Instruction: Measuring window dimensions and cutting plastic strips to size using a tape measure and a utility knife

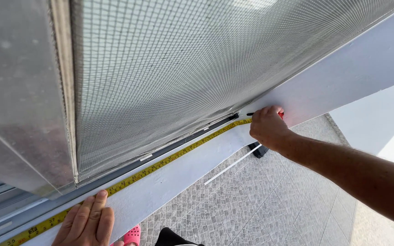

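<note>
Left hand point(87, 223) flat, fingers spread and released, pinning yellow steel measuring tape point(160, 161) onto white painted ledge point(169, 182) below grey mesh window screen point(197, 73). Tape along ledge, taut toward right. Right hand point(267, 127) clenched on red marking pen point(280, 115) at tape's far end. Best keeping tape flat, straight, unshifted; marking squarely at reading. Grey mosaic floor tiles point(261, 205) below.

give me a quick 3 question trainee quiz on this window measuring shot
1. True or false: the yellow tape measure lies along the white sill.
2. Which hand presses the tape flat at its near end? A left hand B right hand
3. What covers the window frame above the tape?

Key: 1 true. 2 A. 3 a fine mesh screen.
</note>
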